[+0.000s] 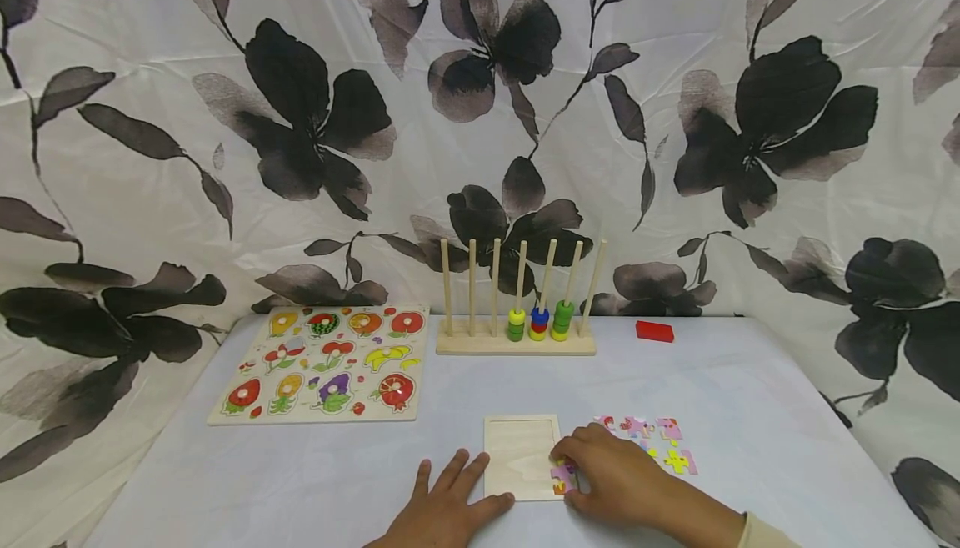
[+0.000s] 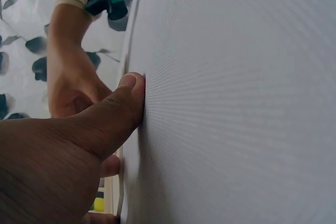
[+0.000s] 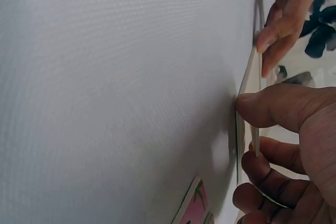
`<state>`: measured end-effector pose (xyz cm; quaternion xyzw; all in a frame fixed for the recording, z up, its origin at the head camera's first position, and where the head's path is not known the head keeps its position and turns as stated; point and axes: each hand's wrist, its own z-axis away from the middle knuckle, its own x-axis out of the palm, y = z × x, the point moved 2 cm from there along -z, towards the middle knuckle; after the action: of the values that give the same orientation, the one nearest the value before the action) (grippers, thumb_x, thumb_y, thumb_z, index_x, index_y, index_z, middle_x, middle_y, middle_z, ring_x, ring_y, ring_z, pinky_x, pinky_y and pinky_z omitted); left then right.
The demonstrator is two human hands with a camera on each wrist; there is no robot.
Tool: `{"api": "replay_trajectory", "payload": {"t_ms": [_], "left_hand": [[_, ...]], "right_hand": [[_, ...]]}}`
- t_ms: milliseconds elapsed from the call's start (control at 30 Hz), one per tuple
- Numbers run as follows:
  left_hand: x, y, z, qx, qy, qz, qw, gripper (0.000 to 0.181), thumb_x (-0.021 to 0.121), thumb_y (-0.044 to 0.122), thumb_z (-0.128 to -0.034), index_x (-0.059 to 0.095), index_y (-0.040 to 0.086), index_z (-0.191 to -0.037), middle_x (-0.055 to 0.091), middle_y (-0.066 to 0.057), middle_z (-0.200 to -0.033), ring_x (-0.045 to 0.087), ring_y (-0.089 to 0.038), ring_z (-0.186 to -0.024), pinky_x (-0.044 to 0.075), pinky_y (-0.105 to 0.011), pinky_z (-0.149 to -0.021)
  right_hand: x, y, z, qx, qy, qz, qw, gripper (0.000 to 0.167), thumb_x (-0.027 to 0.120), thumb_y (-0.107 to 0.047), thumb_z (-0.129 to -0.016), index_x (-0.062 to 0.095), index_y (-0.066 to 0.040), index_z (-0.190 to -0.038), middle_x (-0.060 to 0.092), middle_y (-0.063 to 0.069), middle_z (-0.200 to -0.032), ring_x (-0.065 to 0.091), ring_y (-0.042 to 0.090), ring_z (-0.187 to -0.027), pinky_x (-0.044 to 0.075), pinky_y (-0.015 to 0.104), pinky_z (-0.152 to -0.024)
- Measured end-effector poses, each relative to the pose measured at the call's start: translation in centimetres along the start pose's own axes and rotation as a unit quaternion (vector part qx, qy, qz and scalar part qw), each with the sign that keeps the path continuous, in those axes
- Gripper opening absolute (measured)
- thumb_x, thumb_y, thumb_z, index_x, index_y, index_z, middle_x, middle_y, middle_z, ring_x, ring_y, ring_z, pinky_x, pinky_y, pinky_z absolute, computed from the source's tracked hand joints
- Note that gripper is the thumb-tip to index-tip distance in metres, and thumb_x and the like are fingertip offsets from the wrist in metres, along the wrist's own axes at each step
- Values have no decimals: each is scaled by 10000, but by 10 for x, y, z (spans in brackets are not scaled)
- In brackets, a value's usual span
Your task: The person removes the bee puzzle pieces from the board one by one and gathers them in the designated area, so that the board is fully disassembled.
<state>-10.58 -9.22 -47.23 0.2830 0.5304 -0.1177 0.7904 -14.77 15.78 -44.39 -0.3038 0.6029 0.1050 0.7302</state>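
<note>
A shallow wooden puzzle tray [image 1: 520,458] lies at the front middle of the table. My left hand [image 1: 448,505] rests at its left side with fingers spread, the thumb on the near edge. At the tray's lower right corner, my right hand [image 1: 618,475] pinches a pink and purple jigsaw piece [image 1: 562,476] between curled fingers and thumb; the hand hides part of the piece. More jigsaw pieces [image 1: 678,460], pink and yellow, lie just right of that hand and partly behind it. In the right wrist view, a pink piece [image 3: 195,203] lies near the fingers.
A fruit peg puzzle board [image 1: 318,364] lies at the back left. Behind the tray stands a wooden rack of pegs [image 1: 517,346], with coloured rings on some pegs. A red block [image 1: 655,331] sits at the back right. Flowered cloth [image 1: 480,156] hangs behind the table.
</note>
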Motion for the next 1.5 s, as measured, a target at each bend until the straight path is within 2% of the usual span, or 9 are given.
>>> {"api": "replay_trajectory", "payload": {"t_ms": [167, 300, 533, 700, 933, 1133, 1400, 1500], "left_hand": [[-1, 0, 0, -46, -21, -32, 10000, 770, 677, 783, -782, 522, 473, -1470, 331, -81, -1628, 309, -406, -1473, 258, -773, -1066], [-1, 0, 0, -21, 16, -102, 9999, 768, 681, 779, -783, 524, 470, -1469, 338, -82, -1624, 319, -405, -1467, 269, -772, -1061], [0, 0, 1, 90, 118, -123, 9998, 768, 686, 775, -784, 533, 459, -1466, 346, -94, -1616, 335, -414, -1455, 283, -776, -1048], [0, 0, 0, 82, 98, -89, 9999, 764, 692, 770, -782, 538, 458, -1463, 346, -98, -1614, 337, -419, -1452, 281, -780, -1046], [1, 0, 0, 134, 126, -100, 9998, 760, 685, 770, -790, 537, 453, -1465, 344, -101, -1613, 342, -427, -1447, 288, -783, -1039], [2, 0, 1, 193, 197, -135, 9995, 764, 681, 771, -793, 535, 447, -1469, 346, -103, -1609, 352, -432, -1440, 299, -784, -1031], [1, 0, 2, 193, 213, -184, 9994, 767, 679, 774, -792, 535, 445, -1470, 344, -100, -1611, 352, -432, -1439, 302, -782, -1031], [1, 0, 3, 189, 218, -198, 9994, 769, 679, 776, -789, 533, 448, -1469, 342, -97, -1613, 353, -434, -1437, 303, -780, -1033]], "right_hand": [[-1, 4, 2, 118, -59, 20, 9999, 374, 858, -278, -777, 716, -213, -1117, 645, -103, -1078, 595, 131, -1051, 564, 458, -852], [-1, 7, 7, 171, 36, 73, 9998, 377, 857, -253, -769, 709, -213, -1113, 640, -102, -1079, 602, 146, -1072, 570, 460, -824], [-5, 17, 19, 134, 526, 140, 9984, 349, 842, -223, -786, 707, -205, -1106, 597, -152, -1015, 557, 61, -970, 552, 340, -718], [-10, 26, 29, 288, 613, 114, 9976, 378, 856, -244, -787, 702, -217, -1132, 598, -148, -1022, 551, 36, -948, 535, 314, -680], [-18, 38, 42, 690, 592, 24, 9959, 408, 872, -281, -770, 690, -250, -1135, 592, -169, -1014, 560, 39, -973, 549, 354, -745], [-21, 46, 52, 920, 667, 86, 9935, 399, 875, -278, -768, 690, -257, -1121, 614, -145, -1075, 593, 86, -1041, 561, 388, -818], [-23, 60, 56, 1655, 302, -165, 9856, 445, 913, -313, -737, 708, -247, -1127, 634, -138, -1088, 574, 119, -1076, 530, 468, -946], [-23, 66, 59, 1765, 249, -235, 9837, 449, 912, -327, -742, 708, -247, -1134, 641, -108, -1125, 575, 152, -1107, 516, 502, -972]]}}
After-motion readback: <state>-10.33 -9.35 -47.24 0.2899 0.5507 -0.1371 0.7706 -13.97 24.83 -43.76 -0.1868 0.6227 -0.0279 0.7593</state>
